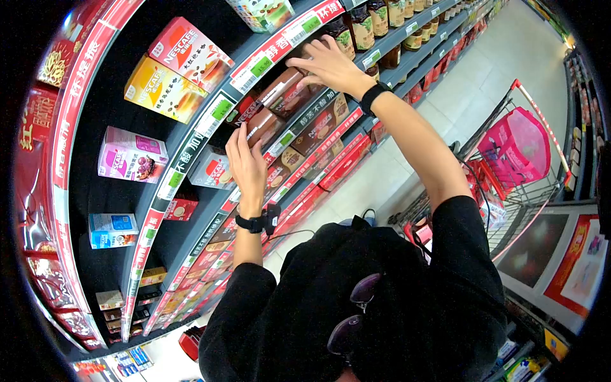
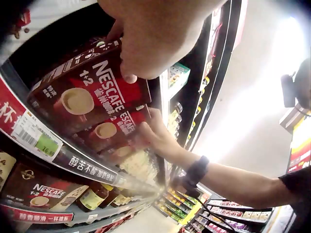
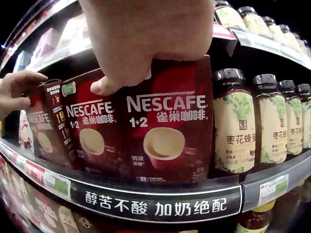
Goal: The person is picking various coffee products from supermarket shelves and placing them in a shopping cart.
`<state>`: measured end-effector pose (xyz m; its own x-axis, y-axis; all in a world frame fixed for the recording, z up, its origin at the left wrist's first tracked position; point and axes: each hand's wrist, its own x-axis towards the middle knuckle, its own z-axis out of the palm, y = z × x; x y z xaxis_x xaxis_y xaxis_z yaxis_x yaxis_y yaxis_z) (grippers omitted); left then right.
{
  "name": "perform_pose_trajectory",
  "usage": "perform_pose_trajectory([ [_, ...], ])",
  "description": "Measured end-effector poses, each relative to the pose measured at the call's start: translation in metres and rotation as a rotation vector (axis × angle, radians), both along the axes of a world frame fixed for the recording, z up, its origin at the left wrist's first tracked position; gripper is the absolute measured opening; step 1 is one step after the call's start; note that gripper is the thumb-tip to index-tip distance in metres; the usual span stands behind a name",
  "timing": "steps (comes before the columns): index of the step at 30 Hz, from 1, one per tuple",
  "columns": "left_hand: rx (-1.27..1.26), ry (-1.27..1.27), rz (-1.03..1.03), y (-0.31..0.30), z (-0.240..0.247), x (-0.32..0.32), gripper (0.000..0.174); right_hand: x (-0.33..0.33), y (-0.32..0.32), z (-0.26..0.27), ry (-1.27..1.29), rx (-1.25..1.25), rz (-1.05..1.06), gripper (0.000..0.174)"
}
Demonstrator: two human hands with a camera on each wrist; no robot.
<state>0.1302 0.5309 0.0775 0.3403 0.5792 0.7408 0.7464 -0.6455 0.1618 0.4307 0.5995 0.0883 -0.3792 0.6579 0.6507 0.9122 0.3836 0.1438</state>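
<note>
Brown-red Nescafe coffee boxes stand side by side on a shelf. My left hand (image 1: 247, 162) grips the leftmost coffee box (image 1: 262, 127); in the left wrist view its thumb (image 2: 129, 73) lies on the front near the top. Over the tops of the boxes to the right reaches my right hand (image 1: 337, 69). The right wrist view has its thumb (image 3: 101, 87) on the front, where the middle box (image 3: 92, 131) meets the large right box (image 3: 167, 126). The fingers behind that box are hidden there.
Honey jars (image 3: 234, 126) stand right of the boxes. A price-tag rail (image 3: 155, 201) runs along the shelf's front edge. Pink and yellow Nescafe boxes (image 1: 167, 88) sit on the shelf above. Behind me to the right is a shopping cart (image 1: 509, 210) holding a pink bag (image 1: 517, 145).
</note>
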Motion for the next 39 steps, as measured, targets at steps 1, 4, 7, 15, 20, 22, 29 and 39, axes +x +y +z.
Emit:
perform_pose_trajectory([
  [1, 0.014, -0.007, 0.001, -0.005, -0.001, -0.001, 0.055, -0.001, -0.008, 0.006, 0.010, 0.018, -0.006, 0.054],
  [4, 0.084, -0.011, -0.025, -0.020, 0.006, -0.009, 0.055, -0.003, -0.041, 0.026, 0.094, 0.084, -0.021, 0.051],
  [7, 0.061, 0.020, -0.142, -0.047, 0.021, -0.005, 0.054, 0.001, -0.097, 0.036, 0.165, 0.153, -0.105, 0.054],
  [15, -0.491, 0.044, -0.674, -0.086, -0.026, 0.079, 0.057, 0.070, -0.294, -0.017, 0.366, -0.253, -0.643, 0.055],
  [20, -0.679, 0.190, -0.991, -0.110, -0.043, 0.173, 0.058, 0.105, -0.419, -0.075, 0.411, -0.316, -1.021, 0.056],
  [22, -0.721, 0.206, -1.101, -0.130, -0.050, 0.213, 0.057, 0.117, -0.471, -0.095, 0.502, -0.386, -1.161, 0.055],
  [29, -0.903, 0.280, -1.231, -0.213, -0.103, 0.322, 0.056, 0.170, -0.583, -0.157, 0.659, -0.518, -1.438, 0.055],
  [39, -0.932, 0.392, -1.126, -0.291, -0.146, 0.363, 0.053, 0.237, -0.602, -0.286, 0.548, -0.662, -1.392, 0.059],
])
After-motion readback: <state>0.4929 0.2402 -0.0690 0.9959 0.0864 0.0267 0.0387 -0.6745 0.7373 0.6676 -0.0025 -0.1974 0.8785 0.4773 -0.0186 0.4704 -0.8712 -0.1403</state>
